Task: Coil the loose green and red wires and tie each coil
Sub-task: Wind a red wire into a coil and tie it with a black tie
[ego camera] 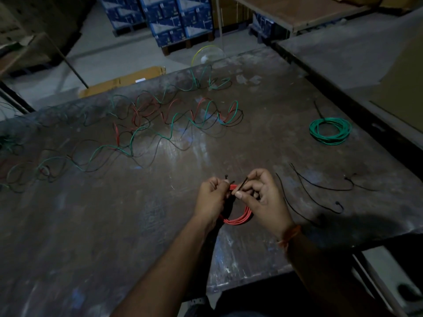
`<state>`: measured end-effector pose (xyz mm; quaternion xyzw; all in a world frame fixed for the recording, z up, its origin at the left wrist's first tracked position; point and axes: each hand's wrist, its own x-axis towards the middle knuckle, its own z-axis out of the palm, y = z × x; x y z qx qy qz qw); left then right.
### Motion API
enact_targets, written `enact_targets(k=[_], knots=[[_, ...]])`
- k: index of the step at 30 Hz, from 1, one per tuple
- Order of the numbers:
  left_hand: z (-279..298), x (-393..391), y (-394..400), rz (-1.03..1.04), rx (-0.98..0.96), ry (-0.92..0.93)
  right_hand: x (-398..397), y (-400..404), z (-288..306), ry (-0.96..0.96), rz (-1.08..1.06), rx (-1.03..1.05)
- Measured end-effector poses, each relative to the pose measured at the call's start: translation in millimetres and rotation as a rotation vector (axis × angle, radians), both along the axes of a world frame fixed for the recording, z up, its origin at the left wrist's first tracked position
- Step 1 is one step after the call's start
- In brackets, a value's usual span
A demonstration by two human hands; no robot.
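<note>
Pinching black tie [240, 186] — right hand [263, 197] grip; left hand [211, 197] grip clenched around red coil [239, 217].

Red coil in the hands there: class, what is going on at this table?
A person holds a red wire coil above the table. The left hand grips it, while the right hand pinches a black tie at its top. A green coil lies finished at far right. Loose wires and spare ties remain.

Worn, scuffed tabletop [114, 225] w/ dull sheen; glossy plastic-coated red coil [240, 219]; cardboard boxes [174, 17] in bkgd.
</note>
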<state>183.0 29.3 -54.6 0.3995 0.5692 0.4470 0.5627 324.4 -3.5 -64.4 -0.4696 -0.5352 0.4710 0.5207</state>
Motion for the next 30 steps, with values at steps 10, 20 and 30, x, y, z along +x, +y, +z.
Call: enact_targets(k=[10, 20, 30], knots=[[-4, -5, 2, -0.050, -0.029, -0.088, 3, -1, -2, 0.180, 0.062, -0.038], [-1, -6, 2, -0.126, -0.073, -0.095, -10, -6, 2, 0.347, -0.227, -0.102], [-4, -10, 3, -0.199, -0.065, -0.136, -17, -4, -12, -0.313, -0.539, 0.193]])
